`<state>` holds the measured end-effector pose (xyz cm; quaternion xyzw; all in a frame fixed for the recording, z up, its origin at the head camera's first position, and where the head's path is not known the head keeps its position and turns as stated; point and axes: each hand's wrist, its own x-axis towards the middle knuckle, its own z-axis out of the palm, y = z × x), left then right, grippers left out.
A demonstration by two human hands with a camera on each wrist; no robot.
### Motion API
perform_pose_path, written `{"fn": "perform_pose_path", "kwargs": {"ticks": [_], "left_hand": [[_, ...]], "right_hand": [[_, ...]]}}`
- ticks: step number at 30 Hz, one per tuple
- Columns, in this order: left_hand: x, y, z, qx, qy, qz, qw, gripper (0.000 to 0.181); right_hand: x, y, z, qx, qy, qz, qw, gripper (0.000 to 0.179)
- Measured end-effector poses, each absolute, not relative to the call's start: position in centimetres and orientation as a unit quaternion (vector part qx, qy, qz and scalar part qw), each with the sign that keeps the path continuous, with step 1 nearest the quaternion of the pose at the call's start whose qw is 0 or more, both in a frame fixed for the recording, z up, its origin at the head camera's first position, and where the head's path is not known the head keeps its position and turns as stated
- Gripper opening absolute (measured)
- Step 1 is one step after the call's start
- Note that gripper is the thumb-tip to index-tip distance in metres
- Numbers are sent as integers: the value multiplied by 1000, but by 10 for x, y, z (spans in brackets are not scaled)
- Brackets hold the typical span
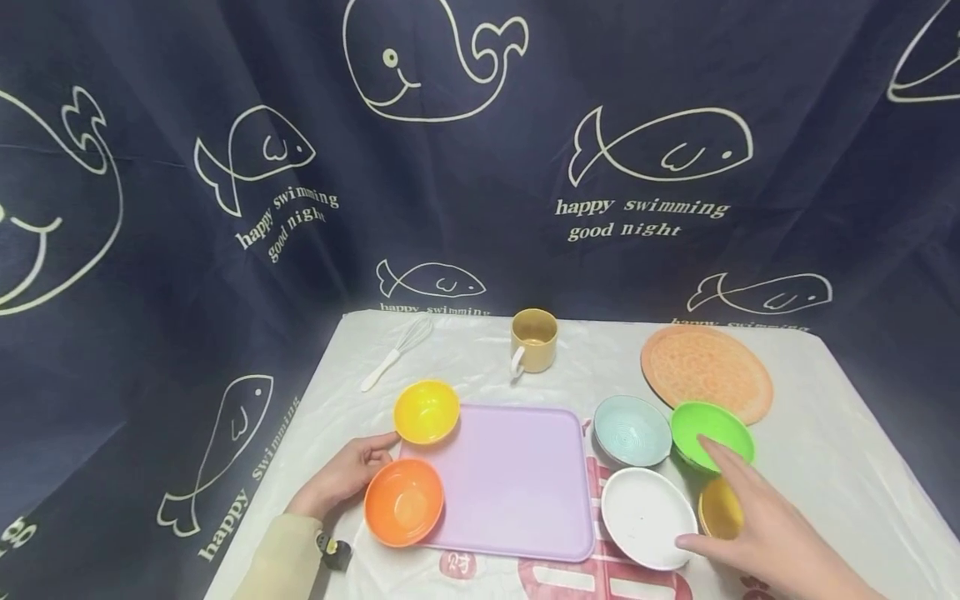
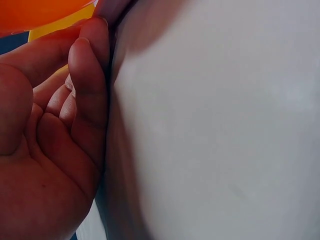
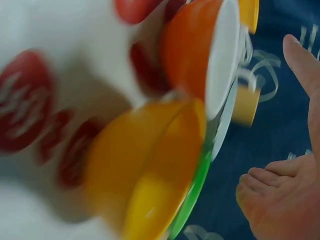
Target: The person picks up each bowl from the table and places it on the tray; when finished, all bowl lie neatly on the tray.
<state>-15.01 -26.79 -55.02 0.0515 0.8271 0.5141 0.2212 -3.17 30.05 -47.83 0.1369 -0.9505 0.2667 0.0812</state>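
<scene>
At the left edge of a flat purple tray (image 1: 517, 483), my left hand (image 1: 348, 475) pinches the rim with its fingertips; the other fingers are curled. A yellow bowl (image 1: 427, 412) and an orange bowl (image 1: 404, 502) sit above and below those fingers, overlapping the tray's left side. My right hand (image 1: 765, 525) is held with thumb and fingers spread, holding nothing. Under it a dark yellow bowl (image 1: 718, 510) is partly hidden. Close by are a white bowl (image 1: 647, 517), a light blue bowl (image 1: 632, 430) and a green bowl (image 1: 708, 429). The right wrist view is blurred.
A whisk (image 1: 397, 354) with a white handle lies at the back left. At the back middle stands a tan mug (image 1: 534, 340) with a white handle. A round orange-brown mat (image 1: 707, 367) lies at the back right. Dark printed curtains (image 1: 480, 183) hang behind the table.
</scene>
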Motion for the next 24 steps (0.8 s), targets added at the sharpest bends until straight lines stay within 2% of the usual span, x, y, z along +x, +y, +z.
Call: {"fn": "perform_pose_path", "kwargs": {"ticks": [8, 12, 24], "left_hand": [[-150, -274, -554, 30, 826, 518, 221, 64], [-148, -273, -551, 34, 825, 520, 218, 64], [-149, -270, -552, 38, 832, 511, 212, 63]], "right_hand": [[-19, 346, -498, 29, -966, 255, 3, 145], [-19, 357, -511, 1, -970, 240, -44, 147], [-15, 364, -535, 15, -963, 268, -30, 132]]}}
